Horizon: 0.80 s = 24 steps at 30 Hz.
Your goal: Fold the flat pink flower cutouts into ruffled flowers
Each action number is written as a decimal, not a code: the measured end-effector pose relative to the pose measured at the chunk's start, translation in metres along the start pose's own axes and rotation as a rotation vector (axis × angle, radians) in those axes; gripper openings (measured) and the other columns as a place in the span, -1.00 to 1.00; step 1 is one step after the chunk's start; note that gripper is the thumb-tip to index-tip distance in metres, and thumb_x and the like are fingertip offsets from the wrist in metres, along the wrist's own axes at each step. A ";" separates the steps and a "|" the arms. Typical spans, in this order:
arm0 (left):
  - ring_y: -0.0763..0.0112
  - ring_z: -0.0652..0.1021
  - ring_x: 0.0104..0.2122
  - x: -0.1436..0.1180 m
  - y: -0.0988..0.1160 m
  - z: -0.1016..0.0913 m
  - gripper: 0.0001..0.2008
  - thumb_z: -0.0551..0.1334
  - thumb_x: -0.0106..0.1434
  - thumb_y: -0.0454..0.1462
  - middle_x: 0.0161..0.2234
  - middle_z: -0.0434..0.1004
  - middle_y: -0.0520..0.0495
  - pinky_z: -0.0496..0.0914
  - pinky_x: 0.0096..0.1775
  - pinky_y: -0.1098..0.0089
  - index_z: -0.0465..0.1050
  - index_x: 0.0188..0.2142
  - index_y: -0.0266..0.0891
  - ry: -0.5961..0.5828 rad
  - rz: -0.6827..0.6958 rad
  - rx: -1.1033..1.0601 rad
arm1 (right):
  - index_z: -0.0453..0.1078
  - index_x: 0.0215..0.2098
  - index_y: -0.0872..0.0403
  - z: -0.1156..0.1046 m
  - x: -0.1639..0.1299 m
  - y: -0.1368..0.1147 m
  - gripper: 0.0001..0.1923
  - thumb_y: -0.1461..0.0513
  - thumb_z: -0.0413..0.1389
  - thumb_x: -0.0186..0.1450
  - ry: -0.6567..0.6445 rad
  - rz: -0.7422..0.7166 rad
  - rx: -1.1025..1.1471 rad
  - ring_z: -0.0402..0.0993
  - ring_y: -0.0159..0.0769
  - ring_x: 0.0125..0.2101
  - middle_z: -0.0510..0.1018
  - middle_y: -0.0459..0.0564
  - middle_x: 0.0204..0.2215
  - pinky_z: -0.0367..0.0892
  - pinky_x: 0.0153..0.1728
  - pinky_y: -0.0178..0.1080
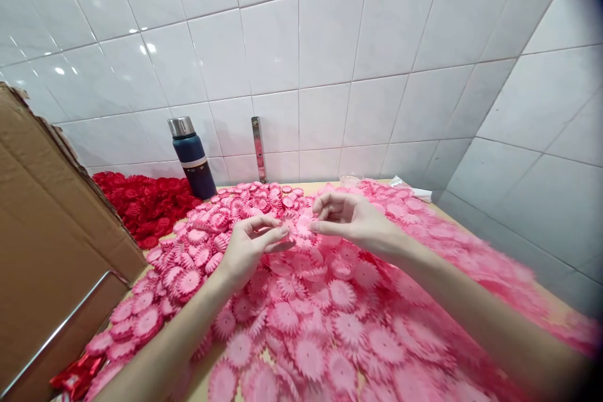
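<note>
Pinching a pink toothed disc (pixel 289 226) by its edge, our left hand (pixel 249 242) reaches over the pile of pink discs (pixel 311 326). Our right hand (pixel 355 220) is half curled at three o'clock from that disc, thumb and forefinger beside more pink; we cannot tell whether they grip any. Taking the disc as our dial's centre, we see a blue bottle (pixel 193 160) at ten, a metal strip (pixel 258 149) at eleven and a cardboard box (pixel 56 226) at nine.
</note>
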<state>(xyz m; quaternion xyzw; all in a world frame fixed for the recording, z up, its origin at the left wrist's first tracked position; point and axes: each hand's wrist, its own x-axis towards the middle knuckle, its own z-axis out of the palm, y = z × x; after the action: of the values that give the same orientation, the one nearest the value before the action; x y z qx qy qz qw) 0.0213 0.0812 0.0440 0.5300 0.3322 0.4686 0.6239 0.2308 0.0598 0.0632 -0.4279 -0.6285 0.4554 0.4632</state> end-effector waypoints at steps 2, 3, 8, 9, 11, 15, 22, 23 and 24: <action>0.46 0.53 -0.39 0.001 0.001 -0.001 -0.85 0.40 0.05 -0.32 -0.47 0.47 0.04 0.56 -0.19 0.21 0.45 -0.49 -0.32 0.016 0.020 -0.032 | 0.36 -0.37 0.09 -0.008 0.002 0.001 -0.78 0.25 0.29 0.06 0.084 -0.025 0.006 0.50 -0.30 -0.43 0.54 -0.06 -0.49 0.36 -0.33 -0.24; 0.46 0.53 -0.40 0.001 0.002 -0.002 -0.85 0.40 0.05 -0.33 -0.46 0.46 0.04 0.56 -0.22 0.24 0.44 -0.49 -0.32 0.029 0.031 -0.037 | 0.37 -0.38 0.09 -0.013 0.003 0.001 -0.80 0.25 0.28 0.06 0.139 -0.041 0.010 0.51 -0.30 -0.43 0.55 -0.06 -0.48 0.37 -0.32 -0.23; 0.44 0.55 -0.42 0.003 0.004 -0.005 -0.77 0.42 0.00 -0.32 -0.40 0.49 0.03 0.55 -0.31 0.32 0.47 -0.33 -0.28 0.037 0.040 0.047 | 0.37 -0.44 0.08 -0.027 0.003 0.000 -0.93 0.32 0.17 0.10 0.269 -0.089 0.000 0.46 -0.31 -0.50 0.44 -0.13 -0.64 0.31 -0.43 -0.27; 0.43 0.56 -0.41 0.003 0.004 -0.005 -0.75 0.43 0.01 -0.31 -0.38 0.50 0.01 0.55 -0.29 0.32 0.47 -0.30 -0.28 0.019 0.030 0.070 | 0.35 -0.45 0.07 -0.026 0.002 -0.001 -0.94 0.33 0.14 0.10 0.244 -0.089 0.018 0.47 -0.28 -0.48 0.41 -0.14 -0.66 0.31 -0.43 -0.26; 0.40 0.57 -0.38 0.002 0.002 -0.004 -0.72 0.43 0.02 -0.26 -0.36 0.52 -0.03 0.54 -0.24 0.30 0.49 -0.27 -0.30 -0.015 0.010 0.105 | 0.33 -0.48 0.07 -0.021 -0.001 -0.006 -0.94 0.34 0.12 0.09 0.196 -0.075 0.044 0.50 -0.23 -0.41 0.40 -0.13 -0.65 0.33 -0.39 -0.24; 0.41 0.53 -0.41 0.000 -0.002 -0.001 -0.69 0.43 0.01 -0.16 -0.43 0.51 -0.05 0.51 -0.25 0.31 0.50 -0.35 -0.35 -0.033 0.011 0.181 | 0.30 -0.48 0.07 -0.008 -0.005 -0.012 -0.91 0.38 0.05 0.09 0.119 -0.091 -0.091 0.43 -0.32 -0.43 0.44 -0.09 -0.51 0.31 -0.36 -0.24; 0.48 0.41 -0.54 -0.003 -0.004 0.003 -0.63 0.26 0.18 -0.05 -0.58 0.34 0.04 0.38 -0.42 0.45 0.40 -0.54 -0.33 -0.108 0.083 0.467 | 0.31 -0.38 0.07 0.012 -0.010 -0.014 -0.90 0.27 -0.02 0.27 -0.085 -0.036 -0.274 0.21 -0.41 -0.54 0.35 -0.13 -0.52 0.17 -0.50 -0.29; 0.48 0.41 -0.55 -0.004 -0.004 0.004 -0.61 0.23 0.20 -0.04 -0.60 0.33 0.04 0.36 -0.43 0.45 0.40 -0.55 -0.33 -0.117 0.082 0.478 | 0.34 -0.38 0.07 0.015 -0.011 -0.014 -0.89 0.22 0.03 0.28 -0.088 -0.039 -0.336 0.24 -0.40 -0.52 0.39 -0.11 -0.49 0.18 -0.50 -0.29; 0.48 0.40 -0.57 -0.004 -0.003 0.005 -0.60 0.21 0.21 -0.04 -0.61 0.33 0.04 0.33 -0.45 0.46 0.40 -0.56 -0.33 -0.123 0.083 0.491 | 0.36 -0.37 0.07 0.018 -0.012 -0.014 -0.87 0.17 0.08 0.27 -0.087 -0.040 -0.393 0.27 -0.38 -0.50 0.43 -0.09 -0.47 0.18 -0.50 -0.29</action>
<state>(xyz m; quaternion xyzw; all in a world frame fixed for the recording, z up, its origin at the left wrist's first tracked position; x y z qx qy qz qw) 0.0254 0.0753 0.0414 0.7063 0.3755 0.3660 0.4757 0.2143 0.0424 0.0723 -0.4774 -0.7331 0.3325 0.3523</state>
